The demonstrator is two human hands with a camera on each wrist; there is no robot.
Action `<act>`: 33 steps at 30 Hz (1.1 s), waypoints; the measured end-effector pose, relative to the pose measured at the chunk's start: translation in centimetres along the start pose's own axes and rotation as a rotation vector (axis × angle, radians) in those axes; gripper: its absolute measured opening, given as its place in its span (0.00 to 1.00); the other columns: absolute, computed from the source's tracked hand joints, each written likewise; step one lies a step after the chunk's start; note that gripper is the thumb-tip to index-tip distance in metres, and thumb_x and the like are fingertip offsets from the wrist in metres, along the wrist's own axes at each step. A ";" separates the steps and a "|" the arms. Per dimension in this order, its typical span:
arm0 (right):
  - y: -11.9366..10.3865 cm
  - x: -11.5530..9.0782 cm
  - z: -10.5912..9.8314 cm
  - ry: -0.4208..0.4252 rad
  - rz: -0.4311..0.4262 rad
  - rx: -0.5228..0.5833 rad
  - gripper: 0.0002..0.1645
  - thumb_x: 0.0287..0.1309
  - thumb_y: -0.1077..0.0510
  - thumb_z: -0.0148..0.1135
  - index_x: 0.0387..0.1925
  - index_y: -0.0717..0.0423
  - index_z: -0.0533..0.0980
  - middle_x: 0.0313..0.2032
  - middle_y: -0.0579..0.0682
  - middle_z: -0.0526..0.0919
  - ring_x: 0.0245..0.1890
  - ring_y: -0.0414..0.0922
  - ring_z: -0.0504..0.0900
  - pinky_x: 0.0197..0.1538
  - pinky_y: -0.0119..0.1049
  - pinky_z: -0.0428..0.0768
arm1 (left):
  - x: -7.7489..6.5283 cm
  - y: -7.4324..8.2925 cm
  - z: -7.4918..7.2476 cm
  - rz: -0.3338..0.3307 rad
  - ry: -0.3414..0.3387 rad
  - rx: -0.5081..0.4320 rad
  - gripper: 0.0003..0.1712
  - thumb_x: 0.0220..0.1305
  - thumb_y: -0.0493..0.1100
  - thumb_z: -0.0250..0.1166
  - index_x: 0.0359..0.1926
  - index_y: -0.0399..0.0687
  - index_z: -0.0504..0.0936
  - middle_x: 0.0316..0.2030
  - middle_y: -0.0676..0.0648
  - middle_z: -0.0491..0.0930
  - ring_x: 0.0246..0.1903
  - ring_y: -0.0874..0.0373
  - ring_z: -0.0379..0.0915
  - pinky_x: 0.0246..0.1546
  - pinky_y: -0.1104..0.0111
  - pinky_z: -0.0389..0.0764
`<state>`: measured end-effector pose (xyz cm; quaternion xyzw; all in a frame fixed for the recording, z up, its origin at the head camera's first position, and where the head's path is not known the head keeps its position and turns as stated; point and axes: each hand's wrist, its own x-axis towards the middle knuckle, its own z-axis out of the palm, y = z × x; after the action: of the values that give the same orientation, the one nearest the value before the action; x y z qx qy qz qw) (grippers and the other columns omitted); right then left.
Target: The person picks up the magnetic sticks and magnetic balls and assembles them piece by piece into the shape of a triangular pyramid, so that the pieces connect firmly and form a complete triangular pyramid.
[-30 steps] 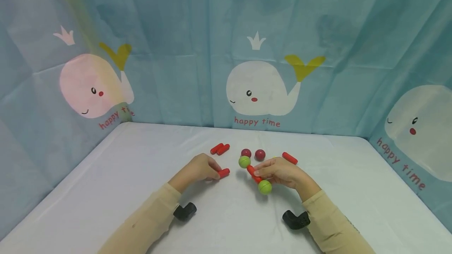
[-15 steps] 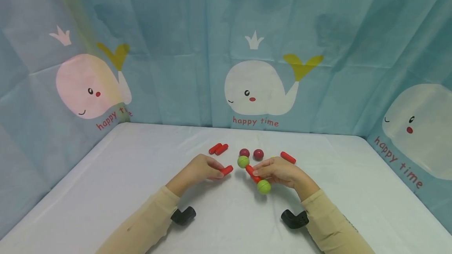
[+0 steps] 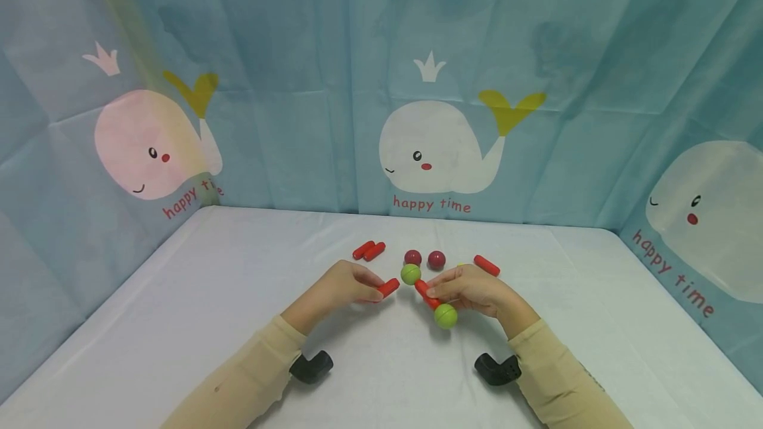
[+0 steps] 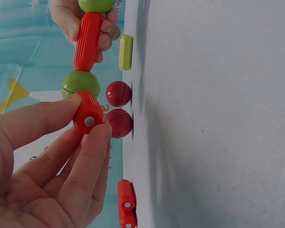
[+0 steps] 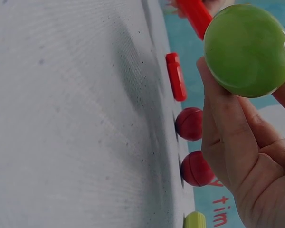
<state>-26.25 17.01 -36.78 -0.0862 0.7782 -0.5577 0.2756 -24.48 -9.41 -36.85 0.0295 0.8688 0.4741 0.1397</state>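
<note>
- The relation that counts most, as I judge it: the smooth red plastic-looking rod with ridged sides (image 3: 390, 288), pinched between thumb and fingers of the left hand (image 3: 353, 283), lies just left of the glossy far green ball (image 3: 410, 275) and a little nearer the person. In the head view a narrow gap parts them.
- That rod's long axis slants away from the person and rightward, its front end aimed roughly at the far green ball.
- The right hand (image 3: 473, 288), to the right of the far green ball, pinches a second ridged red rod (image 3: 422, 287). This one slants from the far green ball toward the person and rightward, ending at the near green ball (image 3: 446, 316).
- The hands are apart; the right hand's fingers are closer to the far green ball than the left hand's.
- The left-held rod shows a round silvery disc at its wrist-side end; its front end is not clearly seen. Each green ball carries a thin seam line.
- Beyond the far green ball, two shiny dark red balls (image 3: 437, 260) rest on the white tabletop (image 3: 381, 376); two red rods side by side (image 3: 374, 251) lie beyond and left of it.
</note>
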 end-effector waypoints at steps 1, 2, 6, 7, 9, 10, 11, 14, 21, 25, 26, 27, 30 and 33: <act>0.0 0.0 0.0 0.003 0.002 -0.002 0.22 0.61 0.54 0.67 0.50 0.66 0.82 0.33 0.44 0.87 0.36 0.41 0.82 0.41 0.32 0.83 | 0.0 0.0 0.0 0.001 -0.001 -0.003 0.11 0.56 0.42 0.74 0.42 0.49 0.89 0.37 0.51 0.86 0.36 0.57 0.77 0.40 0.66 0.81; 0.0 0.0 0.0 0.007 0.005 -0.003 0.22 0.61 0.54 0.67 0.50 0.65 0.82 0.33 0.44 0.87 0.36 0.41 0.82 0.41 0.32 0.83 | 0.0 0.0 0.0 0.004 -0.001 -0.003 0.11 0.56 0.42 0.74 0.42 0.49 0.89 0.37 0.51 0.86 0.36 0.57 0.77 0.40 0.66 0.81; -0.1 0.0 0.1 0.013 0.009 -0.002 0.21 0.61 0.54 0.67 0.50 0.65 0.82 0.33 0.45 0.87 0.36 0.42 0.83 0.42 0.32 0.83 | 0.0 0.0 0.0 0.010 -0.006 -0.003 0.11 0.56 0.43 0.74 0.42 0.49 0.89 0.37 0.51 0.86 0.37 0.56 0.77 0.41 0.65 0.81; -0.1 0.0 0.1 0.011 0.009 -0.002 0.21 0.61 0.54 0.67 0.50 0.65 0.82 0.33 0.45 0.88 0.36 0.42 0.83 0.42 0.32 0.83 | 0.0 0.0 0.0 0.008 -0.005 -0.003 0.11 0.56 0.43 0.74 0.42 0.50 0.89 0.37 0.51 0.86 0.38 0.56 0.77 0.41 0.65 0.81; -0.1 0.0 0.2 0.005 0.007 -0.005 0.21 0.61 0.54 0.67 0.50 0.66 0.82 0.33 0.45 0.88 0.36 0.41 0.83 0.43 0.32 0.83 | 0.0 0.1 0.1 0.012 -0.006 -0.003 0.11 0.56 0.43 0.74 0.42 0.50 0.89 0.37 0.52 0.86 0.39 0.56 0.77 0.42 0.65 0.81; -0.1 0.0 0.2 0.001 0.006 -0.006 0.21 0.60 0.54 0.67 0.50 0.66 0.82 0.34 0.45 0.88 0.36 0.41 0.83 0.43 0.33 0.83 | 0.0 0.1 0.2 0.015 -0.005 -0.004 0.11 0.56 0.43 0.74 0.41 0.50 0.89 0.37 0.52 0.86 0.39 0.57 0.77 0.42 0.65 0.81; -0.1 0.0 0.2 -0.001 0.006 -0.007 0.21 0.60 0.54 0.67 0.49 0.66 0.82 0.34 0.46 0.88 0.36 0.41 0.83 0.43 0.33 0.83 | -0.1 0.1 0.2 0.016 -0.004 -0.008 0.11 0.56 0.43 0.74 0.41 0.50 0.89 0.37 0.52 0.86 0.39 0.56 0.77 0.42 0.65 0.81; 0.0 0.0 0.2 0.004 0.013 -0.013 0.21 0.60 0.53 0.68 0.49 0.65 0.83 0.35 0.46 0.88 0.36 0.42 0.84 0.44 0.33 0.83 | -0.1 0.1 0.4 0.019 -0.003 -0.028 0.10 0.56 0.43 0.74 0.41 0.49 0.89 0.36 0.52 0.86 0.38 0.57 0.77 0.42 0.65 0.81; 0.2 0.1 0.0 0.006 0.025 -0.020 0.21 0.59 0.53 0.69 0.48 0.64 0.83 0.36 0.46 0.89 0.37 0.42 0.83 0.44 0.33 0.84 | -0.3 0.3 0.4 0.009 0.003 -0.043 0.10 0.56 0.43 0.74 0.41 0.49 0.89 0.36 0.51 0.86 0.38 0.57 0.77 0.42 0.65 0.82; 0.3 0.1 -0.1 0.000 0.024 -0.025 0.20 0.59 0.54 0.68 0.48 0.64 0.83 0.35 0.46 0.88 0.37 0.42 0.83 0.43 0.33 0.83 | -0.3 0.3 0.5 0.010 -0.003 -0.047 0.10 0.56 0.43 0.74 0.41 0.49 0.89 0.36 0.51 0.86 0.38 0.57 0.77 0.42 0.65 0.82; 0.3 0.1 -0.1 -0.001 0.023 -0.025 0.20 0.60 0.54 0.68 0.48 0.64 0.84 0.35 0.46 0.88 0.37 0.42 0.83 0.43 0.33 0.83 | -0.3 0.3 0.5 0.009 -0.004 -0.047 0.10 0.56 0.43 0.74 0.41 0.49 0.89 0.36 0.51 0.86 0.38 0.56 0.77 0.42 0.65 0.82; 0.3 0.1 -0.1 -0.002 0.021 -0.023 0.20 0.60 0.54 0.68 0.48 0.64 0.84 0.35 0.46 0.88 0.37 0.42 0.83 0.43 0.33 0.83 | -0.3 0.2 0.5 0.010 -0.005 -0.046 0.10 0.56 0.43 0.74 0.41 0.49 0.89 0.36 0.51 0.86 0.38 0.56 0.77 0.42 0.65 0.82; 0.3 0.1 -0.2 -0.008 0.020 -0.020 0.19 0.60 0.54 0.67 0.47 0.64 0.84 0.36 0.46 0.89 0.37 0.42 0.83 0.44 0.34 0.84 | -0.3 0.2 0.5 0.004 -0.006 -0.048 0.10 0.56 0.43 0.74 0.41 0.50 0.89 0.36 0.52 0.86 0.38 0.57 0.77 0.43 0.65 0.82; 0.3 0.0 -0.2 -0.012 0.021 -0.017 0.19 0.60 0.53 0.67 0.46 0.64 0.84 0.36 0.46 0.89 0.36 0.42 0.84 0.44 0.34 0.84 | -0.2 0.3 0.5 0.005 -0.010 -0.043 0.10 0.56 0.43 0.74 0.41 0.51 0.89 0.36 0.52 0.86 0.38 0.57 0.78 0.43 0.64 0.82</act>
<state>-26.33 17.26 -37.05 -0.0838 0.7819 -0.5478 0.2855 -24.14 -8.90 -36.83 0.0308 0.8577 0.4928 0.1433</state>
